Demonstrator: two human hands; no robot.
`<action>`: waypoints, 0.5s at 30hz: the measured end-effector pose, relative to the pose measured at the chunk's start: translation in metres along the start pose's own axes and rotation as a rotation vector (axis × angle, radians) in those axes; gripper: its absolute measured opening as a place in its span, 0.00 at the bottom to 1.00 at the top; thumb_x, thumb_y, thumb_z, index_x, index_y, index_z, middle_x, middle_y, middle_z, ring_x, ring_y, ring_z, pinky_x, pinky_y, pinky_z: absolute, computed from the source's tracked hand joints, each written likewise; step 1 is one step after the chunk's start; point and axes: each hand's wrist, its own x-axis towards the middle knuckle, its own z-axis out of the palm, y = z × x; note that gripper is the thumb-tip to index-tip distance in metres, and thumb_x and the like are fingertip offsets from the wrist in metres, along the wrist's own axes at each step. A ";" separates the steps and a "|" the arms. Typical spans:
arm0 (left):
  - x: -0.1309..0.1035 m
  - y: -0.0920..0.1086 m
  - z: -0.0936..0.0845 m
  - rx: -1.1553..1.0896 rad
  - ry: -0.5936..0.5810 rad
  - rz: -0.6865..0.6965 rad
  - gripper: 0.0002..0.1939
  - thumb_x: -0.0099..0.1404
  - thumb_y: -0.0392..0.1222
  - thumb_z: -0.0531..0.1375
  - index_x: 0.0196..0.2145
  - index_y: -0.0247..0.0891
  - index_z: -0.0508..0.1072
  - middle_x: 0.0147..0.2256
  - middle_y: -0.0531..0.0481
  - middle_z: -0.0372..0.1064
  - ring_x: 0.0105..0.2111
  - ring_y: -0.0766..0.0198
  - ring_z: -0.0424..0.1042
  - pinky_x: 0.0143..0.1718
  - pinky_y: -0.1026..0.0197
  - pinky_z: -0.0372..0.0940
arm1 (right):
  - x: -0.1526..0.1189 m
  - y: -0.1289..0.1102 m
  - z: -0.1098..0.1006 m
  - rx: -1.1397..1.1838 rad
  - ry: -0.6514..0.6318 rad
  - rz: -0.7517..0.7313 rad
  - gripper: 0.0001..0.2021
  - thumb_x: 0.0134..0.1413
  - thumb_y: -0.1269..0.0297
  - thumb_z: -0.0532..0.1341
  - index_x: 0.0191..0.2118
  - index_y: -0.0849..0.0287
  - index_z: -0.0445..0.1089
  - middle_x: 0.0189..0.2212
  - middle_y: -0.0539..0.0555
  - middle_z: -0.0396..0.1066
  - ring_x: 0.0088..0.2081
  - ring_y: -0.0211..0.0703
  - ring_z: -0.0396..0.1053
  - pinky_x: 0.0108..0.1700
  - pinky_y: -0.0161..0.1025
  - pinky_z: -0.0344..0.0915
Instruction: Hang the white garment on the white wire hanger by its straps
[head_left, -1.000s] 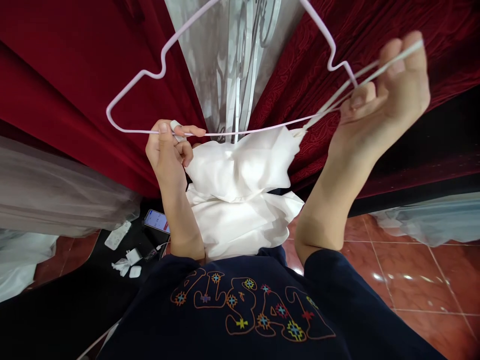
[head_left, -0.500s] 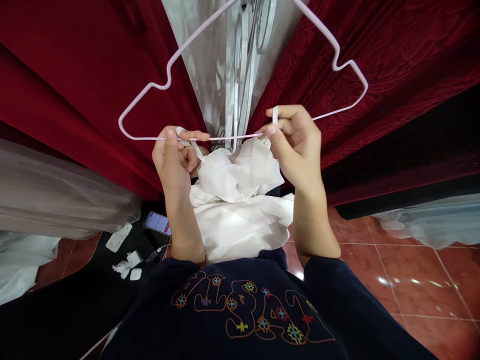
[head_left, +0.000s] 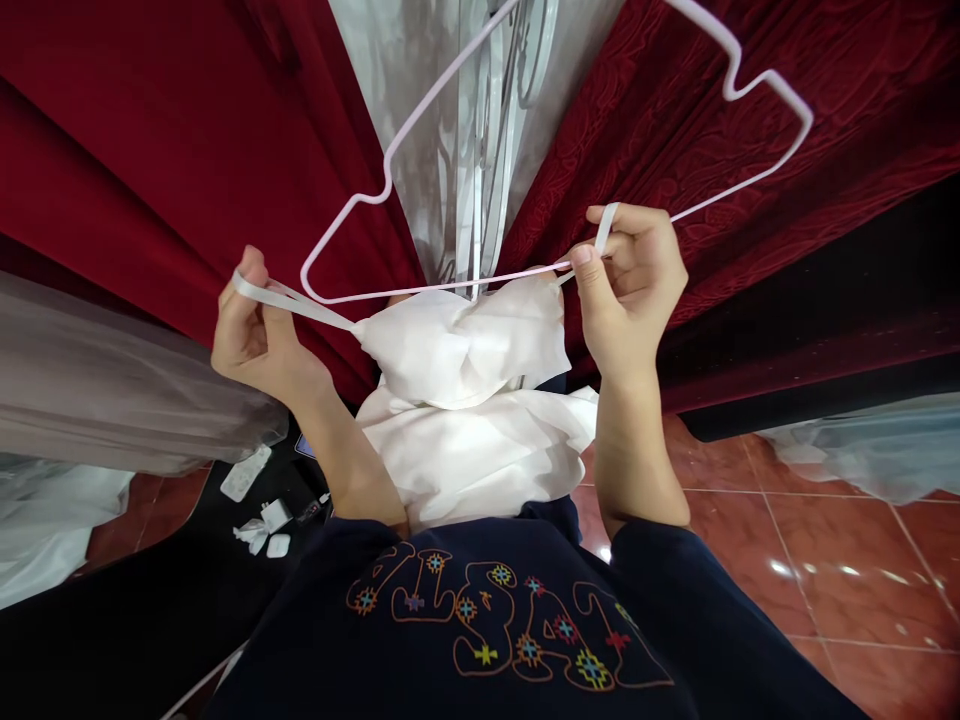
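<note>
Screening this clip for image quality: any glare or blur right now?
Head view: light glares in spots off the tiled floor; head view: the white cloth is bright, though its folds show; head view: the left hand and right hand show no strong blur.

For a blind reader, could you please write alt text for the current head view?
A person's left hand holds out one strap of a white garment; the right hand grips a pale pink hanger and the other strap.
</note>
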 end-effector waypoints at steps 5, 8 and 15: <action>0.015 0.005 0.019 0.054 -0.014 0.077 0.23 0.74 0.56 0.74 0.57 0.41 0.77 0.45 0.46 0.79 0.48 0.51 0.80 0.39 0.54 0.78 | -0.005 -0.003 0.011 -0.015 0.002 0.023 0.24 0.66 0.35 0.67 0.54 0.47 0.74 0.35 0.50 0.75 0.34 0.40 0.76 0.34 0.40 0.72; 0.029 0.008 0.017 0.230 -0.117 0.297 0.21 0.70 0.46 0.79 0.55 0.39 0.82 0.43 0.48 0.78 0.47 0.55 0.77 0.50 0.53 0.76 | -0.007 -0.001 0.012 -0.005 -0.007 0.023 0.23 0.66 0.36 0.67 0.54 0.48 0.74 0.38 0.50 0.77 0.35 0.40 0.77 0.35 0.40 0.73; 0.063 0.006 0.014 0.383 -0.313 0.504 0.03 0.78 0.32 0.69 0.43 0.38 0.82 0.34 0.51 0.73 0.33 0.62 0.72 0.38 0.58 0.66 | -0.012 0.000 0.010 0.014 0.002 -0.007 0.20 0.69 0.41 0.67 0.56 0.47 0.75 0.38 0.50 0.78 0.33 0.39 0.78 0.36 0.41 0.76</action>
